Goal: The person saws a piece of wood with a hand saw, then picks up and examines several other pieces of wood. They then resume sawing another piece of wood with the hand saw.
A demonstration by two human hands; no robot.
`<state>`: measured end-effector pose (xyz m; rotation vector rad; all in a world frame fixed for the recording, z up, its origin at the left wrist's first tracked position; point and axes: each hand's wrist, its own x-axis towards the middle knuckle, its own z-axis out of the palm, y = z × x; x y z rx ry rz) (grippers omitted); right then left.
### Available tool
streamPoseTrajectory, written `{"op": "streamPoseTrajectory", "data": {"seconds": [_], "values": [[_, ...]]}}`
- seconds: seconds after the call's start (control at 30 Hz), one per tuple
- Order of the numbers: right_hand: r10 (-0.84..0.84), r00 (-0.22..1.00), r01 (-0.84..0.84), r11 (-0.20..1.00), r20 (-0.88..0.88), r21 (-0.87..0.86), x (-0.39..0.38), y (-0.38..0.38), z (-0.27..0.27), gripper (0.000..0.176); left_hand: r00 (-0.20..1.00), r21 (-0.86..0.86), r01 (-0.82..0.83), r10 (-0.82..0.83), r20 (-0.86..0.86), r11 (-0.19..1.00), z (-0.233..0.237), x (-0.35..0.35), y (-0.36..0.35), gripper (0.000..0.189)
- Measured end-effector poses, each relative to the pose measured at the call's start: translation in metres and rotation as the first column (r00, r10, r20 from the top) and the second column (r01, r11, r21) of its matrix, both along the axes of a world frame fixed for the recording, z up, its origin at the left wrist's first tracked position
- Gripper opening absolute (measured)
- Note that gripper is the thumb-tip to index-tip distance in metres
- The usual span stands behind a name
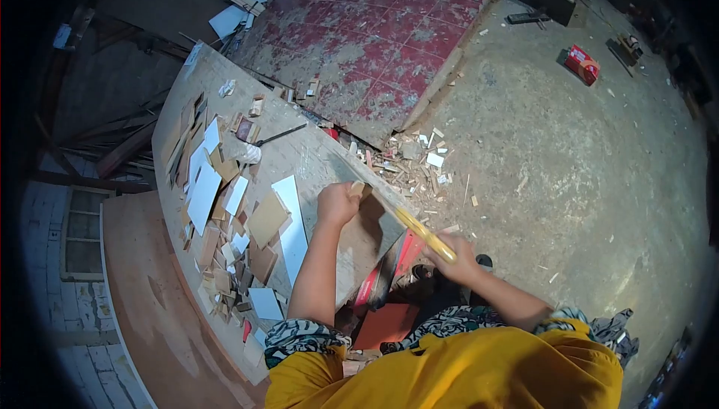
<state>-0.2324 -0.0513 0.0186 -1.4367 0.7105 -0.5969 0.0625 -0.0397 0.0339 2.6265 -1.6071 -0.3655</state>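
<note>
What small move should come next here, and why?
Probably a firmer left hand grip on the small wood piece before the yellow-handled tool moves further: the right hand holds the tool pointing toward the left fingers, and its far end is too blurred to place exactly.

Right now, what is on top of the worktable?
White and brown offcuts lie heaped, with a long white strip and a black rod. The offcuts and the left hand cover parts of the worktable; what is beneath them cannot be seen.
</note>
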Motion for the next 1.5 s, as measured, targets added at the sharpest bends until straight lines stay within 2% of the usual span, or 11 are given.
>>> {"op": "streamPoseTrajectory", "data": {"seconds": [0.03, 0.13, 0.3, 0.37, 0.53, 0.73, 0.97, 1.03, 1.17, 1.33, 1.5], "values": [[0.002, 0.999, -0.009, 0.992, -0.053, -0.124, 0.02, -0.012, -0.013, 0.025, 1.0, -0.021, 0.009, -0.009, -0.001, 1.0, -0.003, -0.005, 0.003, 0.023], [0.048, 0.996, -0.059, 0.988, -0.077, -0.144, 0.038, -0.014, -0.023, 0.027, 1.0, -0.027, 0.012, -0.012, 0.006, 1.0, 0.005, -0.006, 0.0, 0.023], [-0.043, 0.997, 0.046, 0.998, 0.065, -0.049, -0.002, 0.01, -0.004, 0.024, 1.0, -0.034, 0.018, -0.018, 0.019, 0.999, 0.01, 0.001, -0.009, 0.019], [0.041, 0.997, -0.044, 0.998, -0.062, -0.038, -0.002, 0.007, 0.003, 0.021, 0.999, -0.071, 0.036, -0.037, -0.014, 0.997, 0.0, 0.003, -0.002, 0.018], [0.065, 0.99, -0.077, 0.992, -0.127, -0.096, -0.004, 0.006, -0.005, 0.02, 1.0, -0.084, -0.009, 0.011, 0.018, 0.996, -0.002, -0.001, -0.005, 0.02], [-0.084, 0.994, 0.076, 0.992, -0.074, -0.102, -0.028, 0.007, 0.003, 0.022, 0.998, -0.051, -0.01, 0.014, 0.063, 0.999, 0.006, -0.004, -0.006, 0.024], [-0.052, 0.998, 0.055, 0.994, 0.04, -0.095, 0.04, -0.017, -0.005, 0.022, 0.996, -0.063, -0.006, 0.012, 0.093, 0.998, 0.002, -0.002, -0.006, 0.02], [-0.061, 0.997, 0.071, 0.972, 0.049, -0.222, 0.073, -0.027, -0.019, 0.025, 0.996, -0.073, 0.004, 0.003, 0.094, 0.997, -0.001, -0.003, -0.005, 0.019], [-0.015, 0.999, 0.019, 0.988, 0.031, -0.15, 0.102, -0.032, -0.041, 0.027, 0.993, -0.059, -0.028, 0.035, 0.112, 0.998, -0.001, -0.004, -0.006, 0.017], [0.013, 0.999, -0.021, 0.98, -0.043, -0.199, 0.054, -0.004, -0.045, 0.021, 0.988, -0.049, -0.086, 0.092, 0.128, 0.995, 0.006, -0.007, -0.008, 0.017], [0.079, 0.993, -0.09, 0.989, -0.093, -0.119, -0.021, 0.016, -0.007, 0.018, 0.995, -0.022, -0.047, 0.048, 0.085, 0.999, 0.005, -0.001, -0.01, 0.02]]}}
